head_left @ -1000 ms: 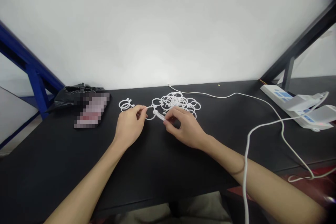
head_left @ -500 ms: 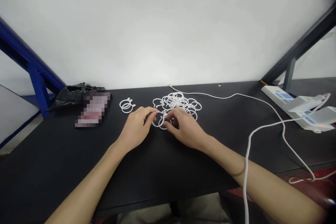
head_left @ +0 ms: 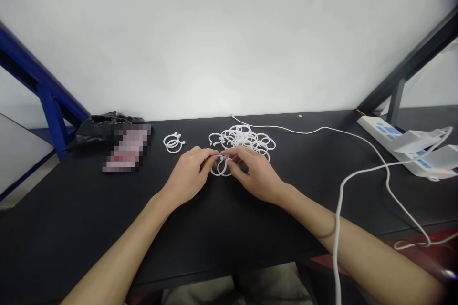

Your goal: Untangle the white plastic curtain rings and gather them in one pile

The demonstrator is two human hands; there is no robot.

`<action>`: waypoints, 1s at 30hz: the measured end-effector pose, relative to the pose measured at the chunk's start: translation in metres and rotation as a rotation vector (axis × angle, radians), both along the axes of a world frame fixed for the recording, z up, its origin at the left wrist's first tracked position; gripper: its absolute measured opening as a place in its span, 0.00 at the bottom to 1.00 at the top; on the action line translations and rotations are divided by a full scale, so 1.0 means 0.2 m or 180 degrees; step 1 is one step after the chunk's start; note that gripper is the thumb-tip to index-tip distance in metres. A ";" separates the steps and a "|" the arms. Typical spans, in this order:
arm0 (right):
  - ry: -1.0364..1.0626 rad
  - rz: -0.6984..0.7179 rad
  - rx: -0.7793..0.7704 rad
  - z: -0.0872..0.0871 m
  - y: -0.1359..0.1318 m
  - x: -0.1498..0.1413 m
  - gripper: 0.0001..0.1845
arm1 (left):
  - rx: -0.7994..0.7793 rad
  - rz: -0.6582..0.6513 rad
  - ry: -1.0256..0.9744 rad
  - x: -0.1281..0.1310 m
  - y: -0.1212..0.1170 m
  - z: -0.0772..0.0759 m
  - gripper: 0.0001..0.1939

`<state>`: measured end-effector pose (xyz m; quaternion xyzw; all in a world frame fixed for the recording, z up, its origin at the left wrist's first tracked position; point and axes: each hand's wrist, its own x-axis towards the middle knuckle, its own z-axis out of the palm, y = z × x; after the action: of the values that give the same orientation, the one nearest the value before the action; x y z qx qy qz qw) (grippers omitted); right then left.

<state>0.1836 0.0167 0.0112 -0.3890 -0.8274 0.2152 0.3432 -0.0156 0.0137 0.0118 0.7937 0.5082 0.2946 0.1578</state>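
Both forearms are reaching up from the bottom edge of the frame across a black table (head_left: 89, 228), meeting just above centre. The left hand (head_left: 188, 178) and right hand (head_left: 255, 176) are pinching, between fingertips, the same small white ring piece (head_left: 221, 167), which is lying low at the table surface between them; the fingers of both hands are curling in on it, thumbs and forefingers nearly touching each other. Just beyond the hands, a loose pile of white rings (head_left: 245, 139) is sitting on the table, its near edge almost touching the right hand's fingers. To the left of the pile, apart from it, a small set of two or three rings (head_left: 173, 143) is lying on its own. Further left, a blurred pink patch (head_left: 125, 150) is resting beside a crumpled black bag (head_left: 100, 124). A white cable (head_left: 358, 171) is trailing from the back of the table across the right side and down over the right forearm. At the far right, a white power strip (head_left: 404, 145) is sitting by a dark frame leg. A blue strut (head_left: 39, 90) is slanting at the upper left against the white wall.
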 end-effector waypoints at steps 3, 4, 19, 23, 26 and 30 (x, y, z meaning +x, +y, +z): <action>0.0017 0.0007 0.0006 0.00 0.00 0.00 0.13 | 0.0047 -0.0030 0.0028 0.00 0.00 0.00 0.12; 0.0025 0.0012 0.0010 0.00 -0.01 0.00 0.12 | 0.0062 -0.0032 0.0031 0.00 0.00 0.00 0.12; 0.0208 -0.0008 0.0225 -0.01 0.00 0.00 0.07 | 0.0423 0.0018 0.0033 0.00 -0.01 -0.02 0.15; 0.0245 -0.0035 0.0291 -0.01 0.00 0.00 0.06 | 0.0469 -0.0174 0.0054 0.00 -0.02 -0.01 0.18; 0.0312 -0.0020 0.0341 0.00 0.01 0.00 0.06 | 0.0384 -0.0318 0.0167 0.01 -0.03 -0.01 0.22; 0.0332 -0.0041 0.0305 0.00 0.01 0.00 0.05 | 0.0363 -0.0347 0.0212 0.01 -0.04 -0.01 0.22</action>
<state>0.1840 0.0197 0.0113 -0.3657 -0.8152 0.1932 0.4055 -0.0146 0.0065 0.0104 0.8373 0.4517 0.2875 0.1112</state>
